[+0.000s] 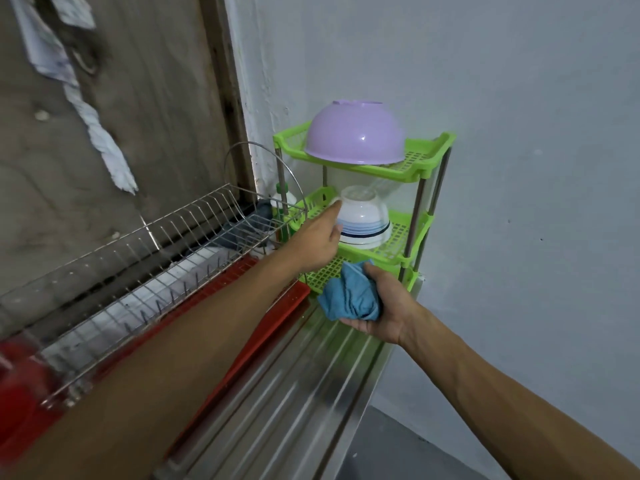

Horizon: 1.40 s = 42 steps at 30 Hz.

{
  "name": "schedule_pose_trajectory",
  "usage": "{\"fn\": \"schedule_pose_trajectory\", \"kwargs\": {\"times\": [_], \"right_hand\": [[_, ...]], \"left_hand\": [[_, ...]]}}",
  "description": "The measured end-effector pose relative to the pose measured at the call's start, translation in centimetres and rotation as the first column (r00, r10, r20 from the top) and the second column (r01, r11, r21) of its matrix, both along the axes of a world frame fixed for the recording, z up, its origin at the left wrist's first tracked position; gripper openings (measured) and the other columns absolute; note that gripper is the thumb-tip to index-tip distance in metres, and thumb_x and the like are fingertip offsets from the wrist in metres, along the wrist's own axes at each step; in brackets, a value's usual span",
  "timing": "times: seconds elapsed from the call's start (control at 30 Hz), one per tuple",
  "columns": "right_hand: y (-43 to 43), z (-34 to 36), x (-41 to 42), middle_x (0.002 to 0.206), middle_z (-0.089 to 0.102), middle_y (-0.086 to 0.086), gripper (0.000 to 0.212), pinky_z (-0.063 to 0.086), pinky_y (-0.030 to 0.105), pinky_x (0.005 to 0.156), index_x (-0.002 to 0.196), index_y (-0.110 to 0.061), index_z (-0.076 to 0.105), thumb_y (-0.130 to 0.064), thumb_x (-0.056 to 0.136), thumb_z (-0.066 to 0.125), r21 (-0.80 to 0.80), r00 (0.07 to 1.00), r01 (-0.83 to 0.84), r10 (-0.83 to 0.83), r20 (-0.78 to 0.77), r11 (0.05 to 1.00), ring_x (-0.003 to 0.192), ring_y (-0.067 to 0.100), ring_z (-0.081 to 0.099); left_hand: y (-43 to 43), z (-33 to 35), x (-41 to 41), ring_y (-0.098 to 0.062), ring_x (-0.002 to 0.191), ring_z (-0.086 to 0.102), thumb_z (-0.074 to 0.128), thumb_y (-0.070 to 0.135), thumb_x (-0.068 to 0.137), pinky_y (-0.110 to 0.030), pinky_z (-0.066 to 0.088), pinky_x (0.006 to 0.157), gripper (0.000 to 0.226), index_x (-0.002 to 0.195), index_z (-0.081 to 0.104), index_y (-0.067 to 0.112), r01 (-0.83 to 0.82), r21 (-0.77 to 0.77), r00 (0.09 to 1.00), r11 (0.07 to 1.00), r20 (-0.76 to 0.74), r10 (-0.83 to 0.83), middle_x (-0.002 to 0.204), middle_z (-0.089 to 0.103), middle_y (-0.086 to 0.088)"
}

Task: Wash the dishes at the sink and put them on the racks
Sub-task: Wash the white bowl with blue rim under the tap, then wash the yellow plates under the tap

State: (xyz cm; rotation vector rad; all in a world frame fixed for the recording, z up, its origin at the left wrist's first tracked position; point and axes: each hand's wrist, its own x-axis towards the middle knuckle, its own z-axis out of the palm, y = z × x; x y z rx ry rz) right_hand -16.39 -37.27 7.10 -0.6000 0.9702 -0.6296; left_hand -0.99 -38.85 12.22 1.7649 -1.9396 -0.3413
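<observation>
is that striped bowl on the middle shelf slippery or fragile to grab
The striped bowl looks glossy, so probably slick, especially wet. Likely ceramic: heavyish, chippable. Upside down on its wide rim on the green rack, it shouldn't tip.

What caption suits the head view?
Left hand touches an upside-down striped bowl on the middle shelf of the green rack; right hand grips a blue cloth.

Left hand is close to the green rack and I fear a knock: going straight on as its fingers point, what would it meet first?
The upturned striped bowl on the middle shelf of the green rack; the left hand seems to touch its side, though depth is unclear.
</observation>
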Motion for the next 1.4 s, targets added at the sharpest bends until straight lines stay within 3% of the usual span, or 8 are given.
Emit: {"fn": "schedule_pose_trajectory", "kwargs": {"times": [0.23,0.5,0.7,0.8,0.87,1.07,1.3,1.4], "right_hand": [[4.6,-0.5,1.5,0.090,0.075,0.015,0.039,0.062,0.043,0.062,0.106,-0.009,0.064,-0.043,0.105,0.045,-0.021,0.985,-0.168,0.169,0.046,0.986,0.080,0.030,0.071],[15.0,-2.8,4.8,0.110,0.074,0.016,0.043,0.063,0.041,0.070,0.117,-0.008,0.068,-0.043,0.103,0.048,-0.049,0.817,-0.576,0.577,0.003,0.816,0.091,0.030,0.072],[24.6,-5.3,7.8,0.114,0.072,0.014,0.043,0.057,0.044,0.086,0.126,-0.009,0.064,-0.039,0.096,0.063,-0.067,0.606,-0.793,0.795,0.027,0.606,0.099,0.029,0.070],[30.3,-6.1,9.2,0.129,0.066,0.019,0.069,0.052,0.053,0.101,0.134,-0.009,0.059,-0.034,0.076,0.087,-0.078,0.461,-0.882,0.886,0.055,0.464,0.116,0.035,0.067],[34.1,-6.4,10.1,0.130,0.064,0.023,0.078,0.056,0.050,0.095,0.137,-0.004,0.056,-0.022,0.069,0.091,-0.100,0.385,-0.916,0.921,0.059,0.389,0.116,0.036,0.066],[44.0,-6.9,12.2,0.113,0.071,0.020,0.038,0.061,0.037,0.058,0.130,-0.002,0.059,-0.008,0.093,0.066,-0.021,0.359,-0.933,0.932,0.046,0.360,0.089,0.030,0.073],[54.4,-6.7,14.5,0.115,0.069,0.023,0.034,0.057,0.057,0.083,0.128,-0.005,0.057,-0.022,0.099,0.057,0.074,0.275,-0.960,0.957,0.092,0.269,0.102,0.040,0.068],[58.2,-6.9,15.7,0.119,0.069,0.024,0.034,0.058,0.057,0.084,0.130,-0.006,0.057,-0.022,0.100,0.056,0.110,0.257,-0.963,0.961,0.108,0.245,0.106,0.041,0.068]], "left_hand": [[9.3,-1.6,0.1,-0.024,0.115,0.065,0.045,0.015,0.105,-0.038,0.050,0.101,0.033,0.132,0.063,0.008,-0.166,-0.038,0.976,0.985,-0.147,0.159,0.127,0.068,-0.011],[26.9,-4.3,1.3,-0.015,0.110,0.063,0.046,0.018,0.106,-0.029,0.048,0.098,0.030,0.127,0.067,0.012,-0.539,-0.023,0.840,0.842,-0.098,0.534,0.126,0.068,0.000],[41.1,-7.1,1.1,-0.023,0.093,0.067,0.049,0.020,0.104,-0.039,0.054,0.087,0.022,0.105,0.070,0.016,-0.765,0.068,0.621,0.640,-0.186,0.762,0.102,0.073,-0.003],[48.5,-8.2,0.6,-0.022,0.094,0.069,0.050,0.028,0.103,-0.038,0.055,0.088,0.025,0.111,0.071,0.017,-0.878,0.114,0.429,0.465,-0.241,0.870,0.105,0.074,-0.002],[53.1,-9.0,0.1,-0.023,0.094,0.069,0.051,0.032,0.103,-0.034,0.054,0.084,0.024,0.104,0.070,0.018,-0.921,0.163,0.308,0.355,-0.255,0.916,0.098,0.073,-0.002],[62.6,-10.5,-1.4,-0.028,0.088,0.072,0.049,0.052,0.102,-0.048,0.062,0.076,0.049,0.099,0.069,0.006,-0.918,0.351,-0.010,0.184,-0.483,0.875,0.096,0.073,-0.012],[73.0,-12.3,0.2,-0.028,0.102,0.071,0.059,0.036,0.100,-0.050,0.060,0.088,0.028,0.103,0.071,0.011,-0.920,0.355,-0.096,0.164,-0.612,0.785,0.104,0.074,-0.012],[76.8,-12.9,2.4,-0.024,0.097,0.069,0.054,0.032,0.098,-0.047,0.057,0.092,0.021,0.099,0.071,0.019,-0.929,0.329,-0.034,0.171,-0.535,0.844,0.100,0.073,-0.003]]}}
